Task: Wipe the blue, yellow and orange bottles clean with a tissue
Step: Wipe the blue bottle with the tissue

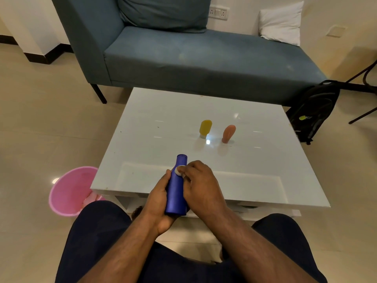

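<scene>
My left hand grips the blue bottle from the left and below, holding it tilted over the near edge of the white table. My right hand pinches a small white tissue and presses it against the upper part of the blue bottle. The yellow bottle and the orange bottle stand side by side, cap down, in the middle of the table, well beyond both hands.
A pink bin stands on the floor left of the table with crumpled white tissue inside. Behind the table is a blue sofa with a white pillow. A black backpack leans at the right.
</scene>
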The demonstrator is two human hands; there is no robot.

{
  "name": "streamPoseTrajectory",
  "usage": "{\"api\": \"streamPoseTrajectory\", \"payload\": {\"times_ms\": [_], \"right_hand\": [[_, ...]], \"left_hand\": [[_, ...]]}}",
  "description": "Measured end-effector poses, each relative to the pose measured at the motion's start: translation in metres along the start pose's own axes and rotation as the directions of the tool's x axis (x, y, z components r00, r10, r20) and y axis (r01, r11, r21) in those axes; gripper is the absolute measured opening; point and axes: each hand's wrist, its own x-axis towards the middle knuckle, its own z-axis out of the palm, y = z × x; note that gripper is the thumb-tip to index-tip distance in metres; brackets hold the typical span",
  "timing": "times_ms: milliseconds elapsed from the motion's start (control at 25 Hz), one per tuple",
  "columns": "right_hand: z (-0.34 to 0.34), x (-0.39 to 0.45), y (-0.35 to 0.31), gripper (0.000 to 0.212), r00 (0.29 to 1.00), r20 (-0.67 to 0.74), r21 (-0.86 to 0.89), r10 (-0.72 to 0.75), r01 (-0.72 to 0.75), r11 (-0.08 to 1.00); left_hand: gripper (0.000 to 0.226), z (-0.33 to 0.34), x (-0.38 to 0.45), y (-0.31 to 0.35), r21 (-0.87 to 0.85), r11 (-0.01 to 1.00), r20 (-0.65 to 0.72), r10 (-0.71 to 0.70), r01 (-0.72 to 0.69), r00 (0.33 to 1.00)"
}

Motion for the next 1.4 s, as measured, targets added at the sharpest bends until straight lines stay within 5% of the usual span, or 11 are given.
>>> {"api": "streamPoseTrajectory", "payload": {"times_ms": [200,480,760,920,1120,1400], "right_hand": [[0.003,-0.034,-0.005,0.024,0.974,0.071,-0.086,-0.216,0.222,0.971],[-0.006,0.016,0.007,0.017,0.999,-0.032,0.0,-0.007,0.007,1.0],[0.007,-0.028,-0.001,0.024,0.983,0.065,-0.091,-0.174,0.18,0.98],[0.006,-0.013,0.003,0.02,0.999,0.011,-0.04,-0.049,0.049,0.998],[0.013,-0.049,-0.012,0.027,0.963,0.132,-0.102,-0.236,0.25,0.963],[0.015,-0.034,-0.011,0.024,0.992,0.051,-0.087,-0.114,0.118,0.989]], "left_hand": [[0.062,-0.007,0.003,0.002,-0.038,0.998,0.032,-0.039,0.04,0.999],[0.054,-0.001,0.001,-0.002,0.018,0.999,0.032,-0.039,0.038,0.999],[0.058,-0.007,0.004,0.002,-0.035,0.998,0.038,-0.054,0.055,0.998],[0.062,-0.006,0.005,-0.002,-0.025,0.999,0.027,-0.046,0.047,0.999],[0.07,-0.011,0.008,0.004,-0.139,0.99,0.005,0.01,-0.009,1.0],[0.064,-0.011,0.008,0.002,-0.145,0.988,0.036,-0.047,0.052,0.998]]}}
